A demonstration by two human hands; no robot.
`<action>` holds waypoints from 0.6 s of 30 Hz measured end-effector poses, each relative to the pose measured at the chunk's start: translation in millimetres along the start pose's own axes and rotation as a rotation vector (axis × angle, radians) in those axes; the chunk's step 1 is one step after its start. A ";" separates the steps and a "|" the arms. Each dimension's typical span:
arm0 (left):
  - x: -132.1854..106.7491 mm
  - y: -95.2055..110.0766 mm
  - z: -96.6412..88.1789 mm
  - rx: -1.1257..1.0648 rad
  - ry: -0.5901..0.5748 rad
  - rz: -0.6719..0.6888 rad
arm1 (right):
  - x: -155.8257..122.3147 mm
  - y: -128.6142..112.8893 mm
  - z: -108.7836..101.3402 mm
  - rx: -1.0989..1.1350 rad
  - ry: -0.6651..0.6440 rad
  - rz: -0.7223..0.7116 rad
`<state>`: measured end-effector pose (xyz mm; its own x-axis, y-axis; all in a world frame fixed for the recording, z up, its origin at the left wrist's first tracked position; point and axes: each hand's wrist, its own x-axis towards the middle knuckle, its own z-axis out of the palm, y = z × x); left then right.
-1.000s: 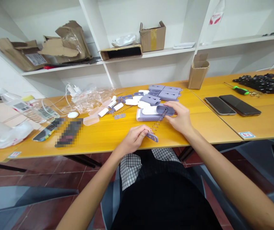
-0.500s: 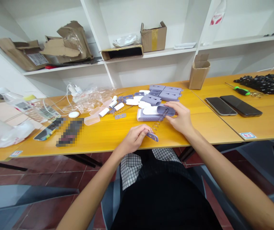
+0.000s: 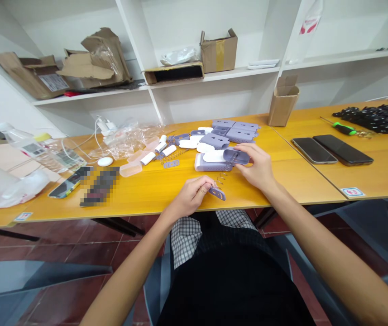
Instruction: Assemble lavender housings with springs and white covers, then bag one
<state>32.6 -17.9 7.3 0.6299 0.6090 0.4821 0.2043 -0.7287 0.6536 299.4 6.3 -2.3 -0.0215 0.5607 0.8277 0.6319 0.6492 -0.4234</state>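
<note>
1. Head view: a seated person in black (image 3: 234,276) has both bare hands over the near part of a yellow worktop (image 3: 160,192).
2. Left hand (image 3: 191,194): its grip is closed, thumb and fingers pinching one end of a small purple plate (image 3: 218,194). The plate's free end points right, above the worktop's near edge.
3. Right hand (image 3: 257,164): its grip is closed round the right end of a hollow purple shell (image 3: 236,156), held with its opening turned toward the person.
4. A thin spring (image 3: 221,179) slants between plate and shell, its upper coils at the shell's opening. From here I cannot tell whether either end is fixed.
5. Just left of the shell, a purple case (image 3: 214,167) with a perforated side lies on the worktop. More purple housings (image 3: 243,133) sit beyond it.
6. Farther left I see a loose plate (image 3: 171,164), white tubes (image 3: 148,158), pinkish boxes (image 3: 131,170) and crumpled wrap (image 3: 129,136).
7. Well to the right, two phones (image 3: 314,151) lie side by side, near a green-handled screwdriver (image 3: 345,128) and a heap of black parts (image 3: 373,117).
8. At the back, a slim carton (image 3: 284,108) stands upright on the worktop, before white shelves (image 3: 227,76).
</note>
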 end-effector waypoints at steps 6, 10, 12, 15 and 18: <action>-0.9 0.1 -0.4 0.018 0.009 -0.012 | 0.7 -1.4 -0.9 -0.016 -0.010 0.026; -1.1 0.4 -0.4 0.019 0.006 -0.017 | 0.8 -3.0 -1.5 -0.018 -0.012 0.031; -1.0 0.4 -0.3 0.016 0.005 -0.015 | 0.8 -3.6 -1.8 -0.015 -0.013 0.027; -0.8 0.3 -0.2 0.006 0.002 -0.019 | 0.8 -3.8 -2.1 -0.012 -0.010 0.019; -0.6 -0.1 -0.3 -0.007 0.001 -0.031 | 0.7 -3.0 -2.1 -0.009 -0.010 0.013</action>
<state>31.9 -18.1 7.1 0.6228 0.6317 0.4617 0.2188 -0.7071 0.6724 299.2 3.7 0.3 -0.0207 0.5744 0.8183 0.6391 0.6370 -0.4310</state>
